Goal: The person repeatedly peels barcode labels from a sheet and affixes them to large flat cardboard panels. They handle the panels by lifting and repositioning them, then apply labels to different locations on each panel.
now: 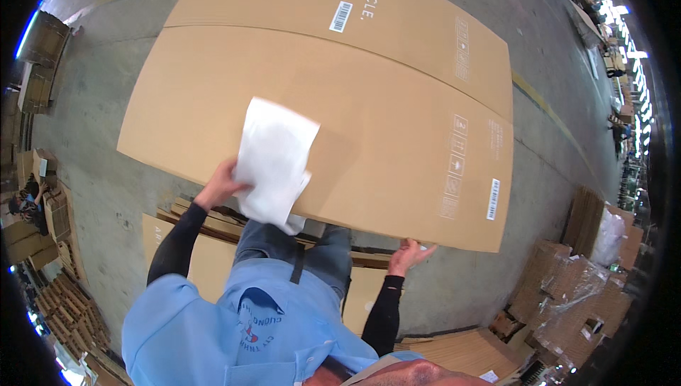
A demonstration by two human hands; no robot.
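Note:
A large brown flattened carton (340, 123) lies spread out in front of me, with a crease running across it, printed handling symbols and white barcode labels. My left hand (225, 186) is closed on the edge of a stack of white paper sheets (277, 152), held over the carton's near left part. The sheets' lower end hangs past the carton's near edge. My right hand (406, 256) is at the near right edge of the carton, its fingers bent together. A small whitish bit shows at its fingertips, too small to name.
More flat cardboard (365, 294) lies around my legs, below the near edge. Plastic-wrapped cardboard stacks (582, 287) stand at the right. Cardboard pieces (67, 308) are piled at the left, where another person (28, 205) is. Yellow lines (546, 106) mark the concrete floor.

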